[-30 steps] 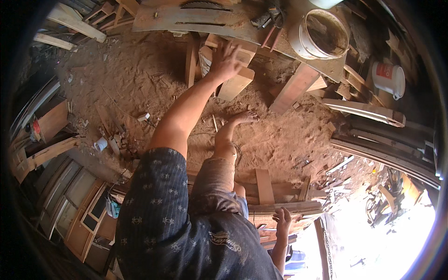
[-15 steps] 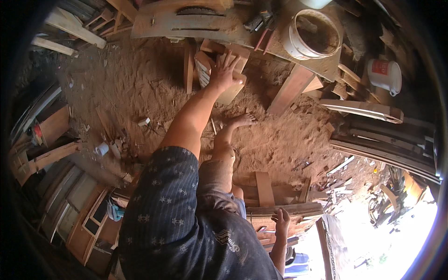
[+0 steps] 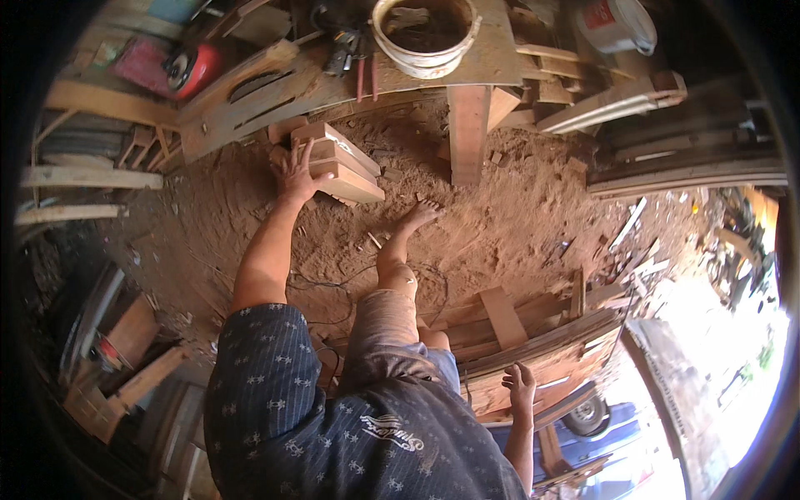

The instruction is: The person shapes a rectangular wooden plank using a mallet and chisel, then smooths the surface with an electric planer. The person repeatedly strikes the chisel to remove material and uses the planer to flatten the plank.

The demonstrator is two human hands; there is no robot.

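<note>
My left hand (image 3: 298, 173) is stretched out ahead with its fingers spread. It rests against the left end of a group of thick wooden blocks (image 3: 342, 162) on the dirt floor. The blocks lie side by side, slanting toward my bare foot (image 3: 423, 214), and one has white marks on its upper face. My palm is hidden against the wood. My right hand (image 3: 521, 383) hangs in the air at my right side, fingers loosely bent and apart, with nothing in it. Below it are wooden boards (image 3: 500, 392).
A wooden bench (image 3: 492, 50) ahead bears a dirty white bucket (image 3: 429, 62), a dark power tool (image 3: 340, 52) and a red-handled tool (image 3: 367, 79). A thick plank (image 3: 467, 137) leans from it. A dark cable (image 3: 333, 283) crosses the dirt near my leg. Stacked timber stands on both sides.
The view has swung to the right. My left hand has shifted from on top of the blocks to their left end, and the blocks now lie turned with their long sides showing.
</note>
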